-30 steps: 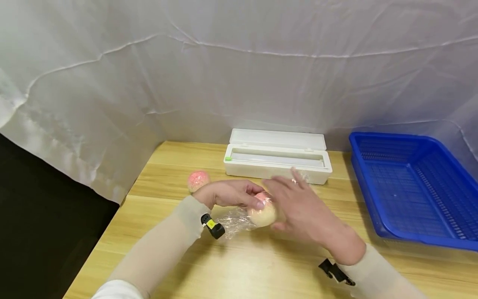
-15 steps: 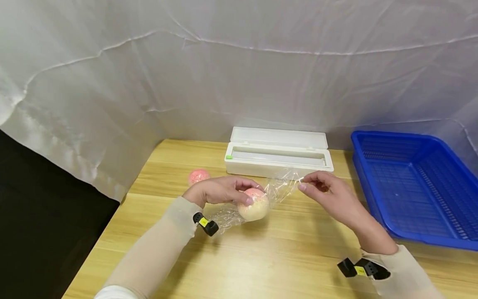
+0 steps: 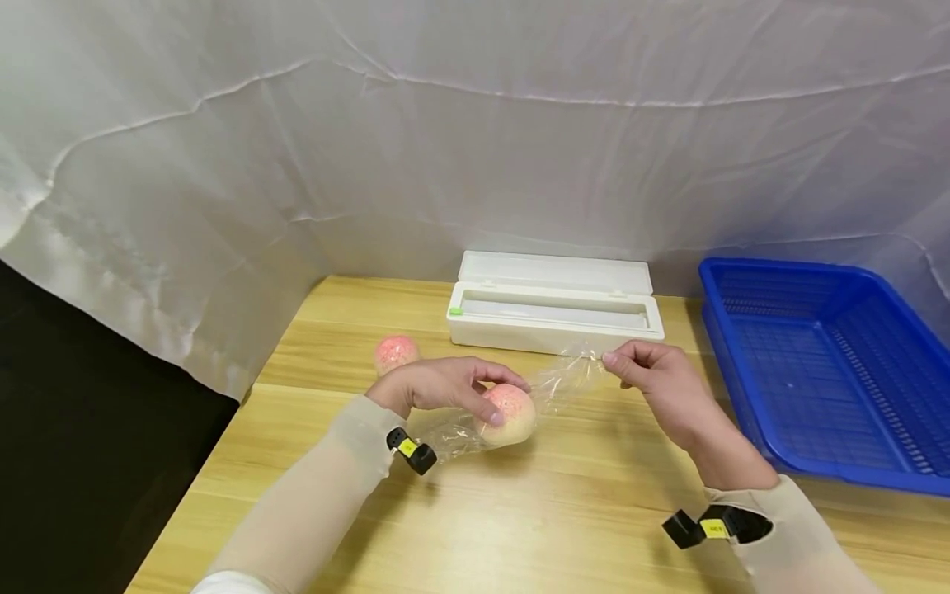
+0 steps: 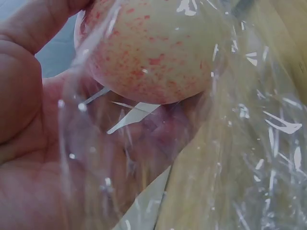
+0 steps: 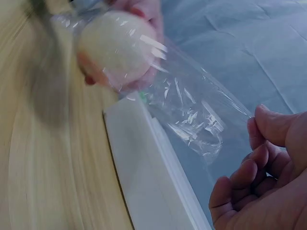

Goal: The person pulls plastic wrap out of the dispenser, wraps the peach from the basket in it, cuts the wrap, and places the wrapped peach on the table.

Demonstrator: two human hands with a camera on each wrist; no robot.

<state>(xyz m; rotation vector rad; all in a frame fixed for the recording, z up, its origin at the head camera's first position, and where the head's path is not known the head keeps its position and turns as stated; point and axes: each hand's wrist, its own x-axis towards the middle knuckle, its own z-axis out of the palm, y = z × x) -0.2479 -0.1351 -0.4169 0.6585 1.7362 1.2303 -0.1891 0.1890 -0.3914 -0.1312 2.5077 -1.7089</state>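
Observation:
A pink-speckled, cream-coloured peach (image 3: 514, 419) is held above the table in my left hand (image 3: 445, 384), thumb on the near side. Clear plastic wrap (image 3: 558, 386) surrounds the peach and trails loose on both sides. My right hand (image 3: 668, 389) pinches the wrap's right end between thumb and index finger and stretches it away from the fruit. In the left wrist view, loose film (image 4: 249, 143) hangs over the palm below the peach. The right wrist view shows the taut film edge (image 5: 216, 84) running to the pinching fingertips.
A second peach (image 3: 396, 352) lies on the wooden table (image 3: 475, 528) behind my left wrist. A white cling-wrap box (image 3: 549, 337) with its lid raised stands at the back. To the right is a blue plastic basket (image 3: 742, 404). Pale fabric (image 3: 519, 165) hangs behind.
My right hand has moved right from beside the peach, drawing out the wrap's end. The left hand with the peach shifted slightly left, and the peach has turned a little.

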